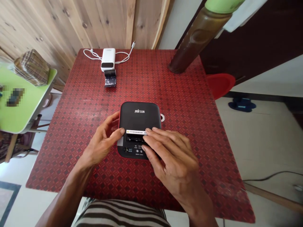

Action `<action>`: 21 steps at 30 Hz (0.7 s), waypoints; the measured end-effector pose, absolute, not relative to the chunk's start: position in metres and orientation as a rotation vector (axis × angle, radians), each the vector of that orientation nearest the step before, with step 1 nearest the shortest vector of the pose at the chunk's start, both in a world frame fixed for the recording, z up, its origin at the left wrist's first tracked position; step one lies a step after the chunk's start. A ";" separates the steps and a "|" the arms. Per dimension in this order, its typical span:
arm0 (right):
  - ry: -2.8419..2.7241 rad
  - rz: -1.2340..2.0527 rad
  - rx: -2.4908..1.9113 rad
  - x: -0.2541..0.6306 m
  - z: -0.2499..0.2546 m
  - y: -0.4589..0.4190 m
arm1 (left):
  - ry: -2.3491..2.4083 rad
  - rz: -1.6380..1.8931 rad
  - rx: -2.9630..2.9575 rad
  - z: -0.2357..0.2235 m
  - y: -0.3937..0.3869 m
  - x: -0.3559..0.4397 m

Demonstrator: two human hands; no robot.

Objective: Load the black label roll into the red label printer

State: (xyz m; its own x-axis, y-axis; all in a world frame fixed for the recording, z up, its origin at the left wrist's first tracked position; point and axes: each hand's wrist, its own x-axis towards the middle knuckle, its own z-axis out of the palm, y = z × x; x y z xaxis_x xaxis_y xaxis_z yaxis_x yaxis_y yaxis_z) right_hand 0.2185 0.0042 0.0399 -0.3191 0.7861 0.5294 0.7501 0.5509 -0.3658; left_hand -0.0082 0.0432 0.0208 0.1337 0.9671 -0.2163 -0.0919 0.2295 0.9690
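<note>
A black, rounded-square label printer (139, 118) with white lettering lies on the red patterned table (177, 94) in front of me. My left hand (104, 140) rests against its left front side, thumb touching the front edge by the white warning strip (136, 132). My right hand (170, 156) lies over its front right corner, fingertips on the paper slot and the strip. Neither hand lifts the printer. A small white ring-shaped thing (162, 117) peeks out at the printer's right side.
At the table's far side lie a white power bank (108, 59) with a white cable (123, 56) and a small black device (110, 78). A brown pillar (196, 37) stands at the back right. A green side table (21, 104) stands left, a red stool (220, 84) right.
</note>
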 end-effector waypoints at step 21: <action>-1.655 0.358 -1.475 0.205 -0.047 -0.054 | 1.301 1.060 0.971 0.008 0.003 -0.004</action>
